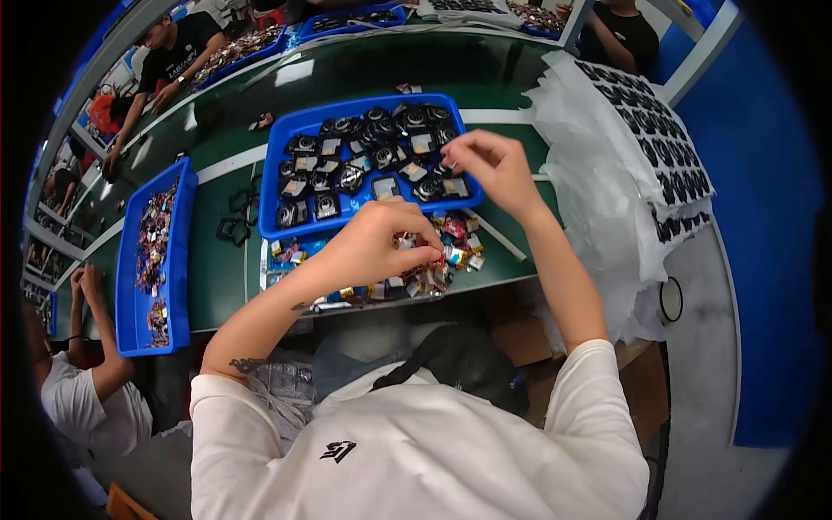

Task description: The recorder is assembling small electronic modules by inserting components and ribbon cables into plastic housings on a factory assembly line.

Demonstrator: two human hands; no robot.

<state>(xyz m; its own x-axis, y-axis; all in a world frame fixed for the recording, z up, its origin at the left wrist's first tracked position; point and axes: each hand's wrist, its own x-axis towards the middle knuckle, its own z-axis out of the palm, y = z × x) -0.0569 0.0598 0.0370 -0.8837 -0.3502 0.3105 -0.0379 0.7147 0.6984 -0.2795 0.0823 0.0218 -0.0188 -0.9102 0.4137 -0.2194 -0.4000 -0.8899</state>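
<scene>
Just in front of me, my left hand (388, 232) is closed in a pinch above a loose pile of small wired parts (454, 253), many silver, yellow, red or blue, which look like little battery packs. Whatever lies between its fingertips is too small to name. My right hand (496, 169) hovers over the right side of a blue tray (267, 173), thumb and fingers pressed together. Its fingertips may hold a small piece, but I cannot make it out. Several black housings (350, 178) with round parts fill the tray, some with a pale square block on them.
To the left stands a long blue bin (126, 269) of small wired parts. Black frames (234, 230) lie between bin and tray. At right, white sheeting (568, 165) hangs beside sheets of black parts (652, 130). Co-workers (178, 52) sit across and at left.
</scene>
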